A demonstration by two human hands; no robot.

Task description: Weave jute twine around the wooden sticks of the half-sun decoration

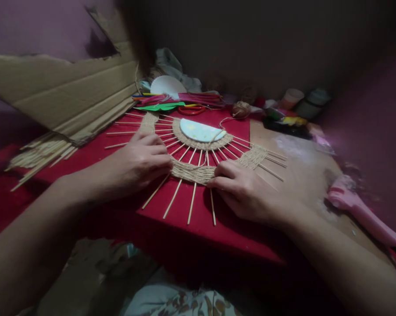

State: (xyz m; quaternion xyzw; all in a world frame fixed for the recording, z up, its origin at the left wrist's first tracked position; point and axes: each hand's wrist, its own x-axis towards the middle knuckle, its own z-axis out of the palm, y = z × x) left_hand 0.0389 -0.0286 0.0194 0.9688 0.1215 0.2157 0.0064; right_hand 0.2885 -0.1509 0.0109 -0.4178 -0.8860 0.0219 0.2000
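Note:
A half-round woven piece [193, 173] of twine and thin sticks lies on a red cloth [181, 237]. Its sticks fan out from a pale blue half disc [201, 131] edged with an inner twine band. My left hand [145, 158] has its fingers closed on the outer woven band, left of centre. On the same band, right of centre, my right hand [239, 186] pinches the lower edge between thumb and fingers. A loose twine strand runs from the half disc down to the band between my hands.
Cardboard [76, 96] and a bundle of sticks [43, 153] stand at the left. Behind lie red-handled scissors [191, 110], green pieces [160, 106] and a twine ball [241, 109]. A pink tool [362, 208] rests at the right.

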